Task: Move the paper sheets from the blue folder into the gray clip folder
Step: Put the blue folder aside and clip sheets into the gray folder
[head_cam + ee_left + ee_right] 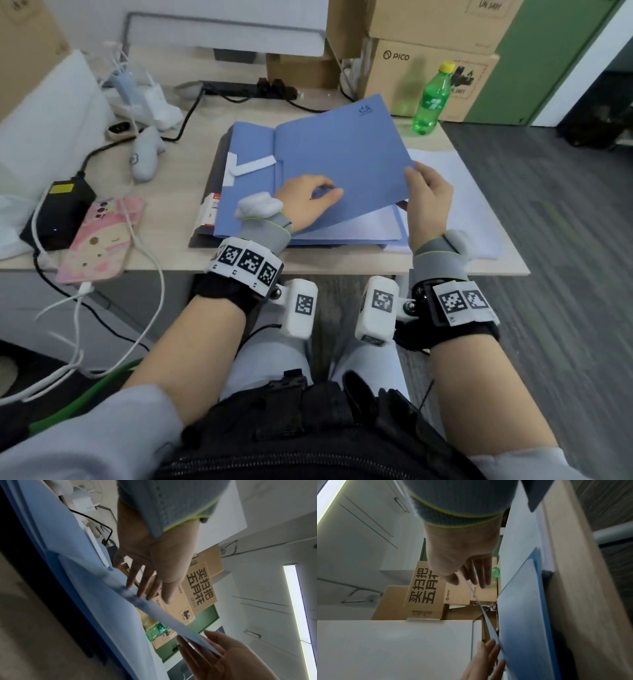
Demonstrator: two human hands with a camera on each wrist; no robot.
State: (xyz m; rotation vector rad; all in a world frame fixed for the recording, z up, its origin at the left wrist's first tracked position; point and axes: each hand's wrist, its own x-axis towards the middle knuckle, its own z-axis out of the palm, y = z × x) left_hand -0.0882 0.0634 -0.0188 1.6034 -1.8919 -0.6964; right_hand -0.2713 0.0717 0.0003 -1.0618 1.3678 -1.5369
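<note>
The blue folder [342, 150] lies on the desk with its cover raised at an angle. My right hand [424, 202] pinches the cover's right edge, thumb on top. My left hand [308, 198] rests on top of the cover with its fingers touching it. White paper sheets [363, 226] show inside, under the lifted cover. The dark gray clip folder [202, 240] lies beneath the blue one; only its left and front edges show. In the left wrist view the left hand's fingers [142, 588] lie straight on the cover [164, 614]. The right wrist view shows the right hand [462, 555] at the cover's thin edge [485, 616].
A stack of white paper [459, 205] lies at the desk's right end. A green bottle [432, 99] and cardboard boxes [424, 78] stand behind. To the left are a pink-cased phone [99, 240], a black charger [58, 212], cables and a white controller [145, 154].
</note>
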